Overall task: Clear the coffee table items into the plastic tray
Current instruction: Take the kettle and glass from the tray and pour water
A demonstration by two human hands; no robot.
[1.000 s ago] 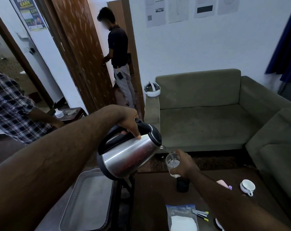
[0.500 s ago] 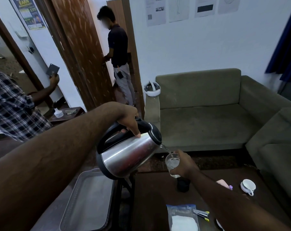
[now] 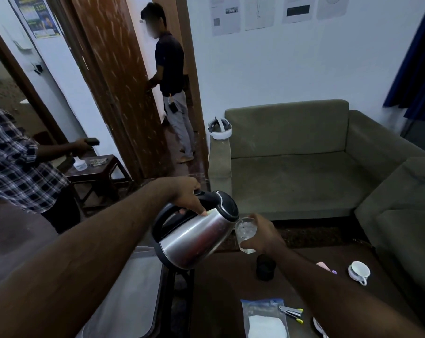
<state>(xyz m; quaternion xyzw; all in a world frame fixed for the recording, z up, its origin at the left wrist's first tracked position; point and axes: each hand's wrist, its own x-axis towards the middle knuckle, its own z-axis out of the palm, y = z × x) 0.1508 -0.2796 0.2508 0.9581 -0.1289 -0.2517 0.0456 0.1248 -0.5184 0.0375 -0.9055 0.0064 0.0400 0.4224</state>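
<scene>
Kettle (image 3: 197,230) spout now touching glass (image 3: 246,232), stream gone

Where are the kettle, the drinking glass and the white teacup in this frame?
kettle (image 3: 197,237): head view, on its tilted steel body.
drinking glass (image 3: 246,231): head view, on the clear wall below the rim.
white teacup (image 3: 359,269): head view, on the bowl of the cup.
</scene>
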